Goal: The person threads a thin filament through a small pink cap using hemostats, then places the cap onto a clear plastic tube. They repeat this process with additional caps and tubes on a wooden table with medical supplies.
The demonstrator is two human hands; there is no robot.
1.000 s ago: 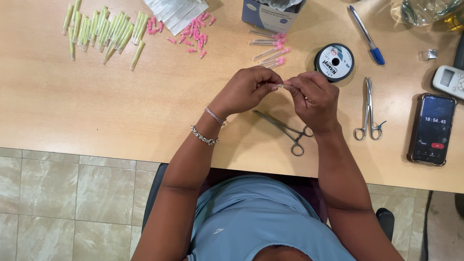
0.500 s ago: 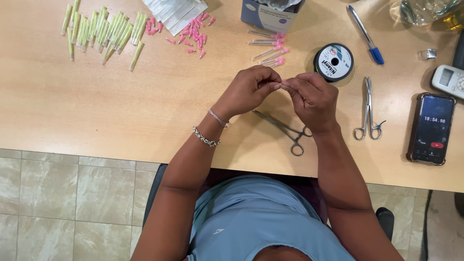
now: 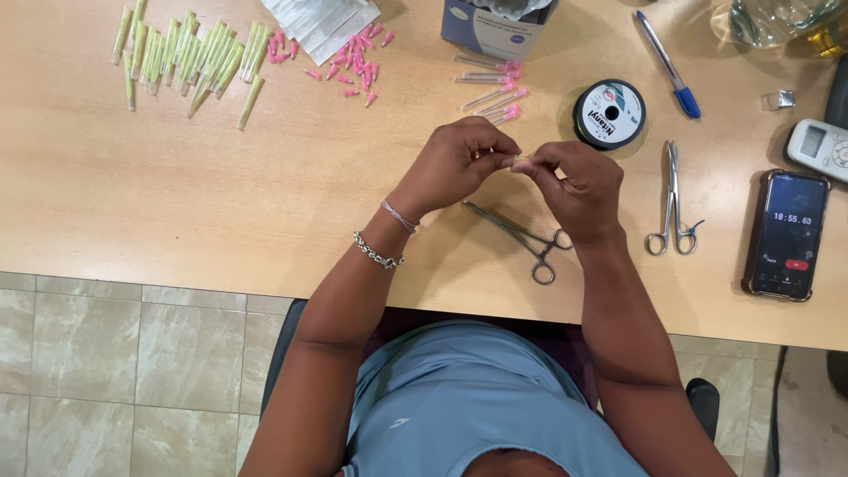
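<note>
1. while both hands meet, the left hand (image 3: 455,163) and right hand (image 3: 574,181) pinch a tiny pale piece (image 3: 517,159) between their fingertips.
2. any loosening of that pinch could drop it by the forceps (image 3: 521,237) just below.

- My left hand (image 3: 455,163) curls loosely, thumb and forefinger pinched together.
- My right hand (image 3: 576,184) mirrors it, fingertips meeting the left's.
- Both forearms angle inward, wrists raised above the tabletop.

Wooden table (image 3: 177,194): forceps (image 3: 521,237), scissors (image 3: 673,203), thread spool (image 3: 609,114), phone (image 3: 788,234), pen (image 3: 669,64).
</note>
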